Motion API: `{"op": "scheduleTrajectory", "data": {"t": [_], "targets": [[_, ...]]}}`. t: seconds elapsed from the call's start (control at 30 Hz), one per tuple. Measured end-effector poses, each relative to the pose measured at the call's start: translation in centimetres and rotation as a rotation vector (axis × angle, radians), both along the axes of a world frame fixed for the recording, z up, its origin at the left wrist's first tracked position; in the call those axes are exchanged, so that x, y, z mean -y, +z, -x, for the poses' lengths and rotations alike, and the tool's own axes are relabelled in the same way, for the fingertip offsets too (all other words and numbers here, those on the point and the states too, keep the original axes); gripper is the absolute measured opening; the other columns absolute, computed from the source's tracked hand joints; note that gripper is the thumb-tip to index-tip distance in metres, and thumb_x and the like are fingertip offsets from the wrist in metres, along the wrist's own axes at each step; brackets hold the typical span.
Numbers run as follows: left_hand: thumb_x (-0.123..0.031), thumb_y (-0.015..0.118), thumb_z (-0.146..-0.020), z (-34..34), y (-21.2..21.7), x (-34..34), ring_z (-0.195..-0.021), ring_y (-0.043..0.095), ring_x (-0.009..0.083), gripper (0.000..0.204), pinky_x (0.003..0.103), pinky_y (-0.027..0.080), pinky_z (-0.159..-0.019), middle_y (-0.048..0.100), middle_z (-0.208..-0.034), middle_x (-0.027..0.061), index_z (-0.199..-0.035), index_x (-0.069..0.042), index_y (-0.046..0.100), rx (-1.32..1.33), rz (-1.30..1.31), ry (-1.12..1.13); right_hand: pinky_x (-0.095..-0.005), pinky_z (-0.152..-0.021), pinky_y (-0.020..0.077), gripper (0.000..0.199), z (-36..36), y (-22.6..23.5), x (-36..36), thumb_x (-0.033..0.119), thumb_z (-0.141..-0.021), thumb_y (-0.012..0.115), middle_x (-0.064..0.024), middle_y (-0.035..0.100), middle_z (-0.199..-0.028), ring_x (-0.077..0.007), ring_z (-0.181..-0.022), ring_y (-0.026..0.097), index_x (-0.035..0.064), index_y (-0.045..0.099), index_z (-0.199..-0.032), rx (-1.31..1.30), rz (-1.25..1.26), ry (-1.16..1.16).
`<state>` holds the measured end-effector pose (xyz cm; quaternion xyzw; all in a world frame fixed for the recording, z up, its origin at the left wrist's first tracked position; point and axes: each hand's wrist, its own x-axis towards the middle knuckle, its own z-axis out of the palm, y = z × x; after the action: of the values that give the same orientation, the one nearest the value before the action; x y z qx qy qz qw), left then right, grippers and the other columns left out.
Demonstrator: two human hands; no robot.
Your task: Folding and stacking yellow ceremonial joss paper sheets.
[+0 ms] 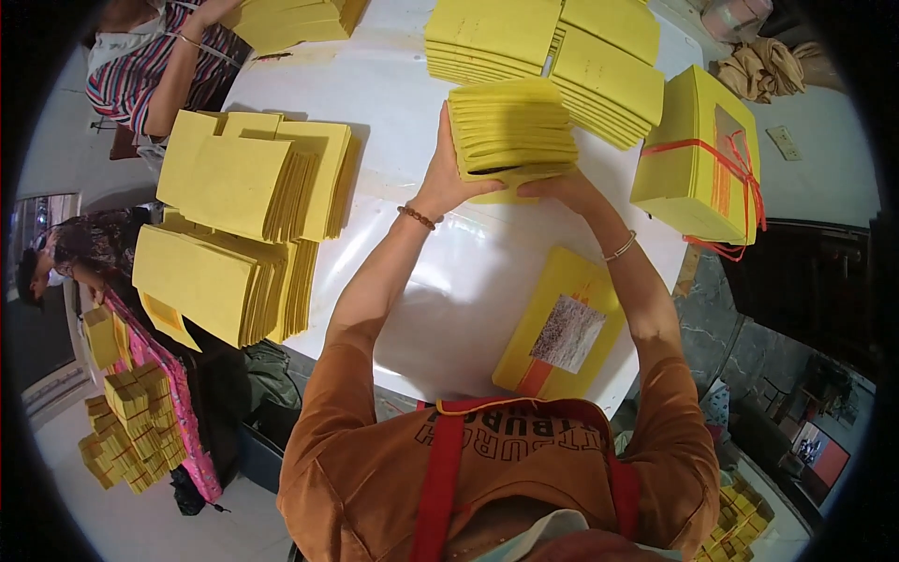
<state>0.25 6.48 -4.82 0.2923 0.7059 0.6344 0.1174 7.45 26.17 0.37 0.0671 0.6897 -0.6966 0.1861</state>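
Both my hands grip a thick stack of yellow paper (513,126), raised over the middle of the white table. My left hand (446,178) wraps the stack's left side, thumb along the near edge. My right hand (569,190) holds its near right corner from below. The stack's layered edges face me, with a narrow dark gap near the bottom; the fingers beneath are hidden. Close to my right forearm lies a flat yellow sheet (517,361) bearing a grey speckled picture and an orange strip.
Yellow paper piles stand on the white table (431,328): folded stacks (225,187) at left, flat stacks (496,42) at the back. A yellow bundle tied with red string (702,159) sits at right. Two other people (169,84) work at left, near small tied bundles (140,421).
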Motion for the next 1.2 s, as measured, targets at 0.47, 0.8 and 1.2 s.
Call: {"op": "scheduleTrajectory", "data": {"t": [0.47,0.8,1.2], "targets": [[-0.036,0.064,-0.082,-5.6,9.7,-1.0,-0.111,0.05,0.0227,0.071,0.034,0.042,-0.091,0.051,-0.121,0.0151,-0.133,0.001,0.031,0.026,-0.098,0.037,-0.0355,-0.093,0.0454,0.053,-2.5,-1.9,-2.1,0.03,-0.083,0.058,-0.011,0.053,-0.121,-0.022,-0.109,0.054,0.0029,0.043,-0.127,-0.057,0.602,-0.296],[-0.015,0.053,-0.088,-9.9,15.6,0.3,-0.078,0.055,0.0068,0.044,0.022,0.046,-0.069,0.06,-0.098,0.004,-0.128,0.002,0.045,0.39,-0.181,-0.09,-0.0402,-0.095,0.0445,0.057,-9.6,-2.3,-2.3,0.04,-0.088,0.047,-0.0137,0.05,-0.127,-0.0256,-0.113,0.052,0.0033,0.04,-0.131,-0.14,1.019,-0.201],[-0.017,0.057,-0.081,-12.8,16.5,0.0,-0.067,0.055,0.0124,0.042,0.025,0.047,-0.065,0.06,-0.081,0.0084,-0.119,0.001,0.053,0.078,0.045,0.043,-0.0415,-0.096,0.0441,0.058,-9.5,-1.0,0.5,0.043,-0.09,0.043,-0.0141,0.049,-0.129,-0.0261,-0.114,0.051,0.0035,0.039,-0.132,-0.163,1.124,-0.178]]}}
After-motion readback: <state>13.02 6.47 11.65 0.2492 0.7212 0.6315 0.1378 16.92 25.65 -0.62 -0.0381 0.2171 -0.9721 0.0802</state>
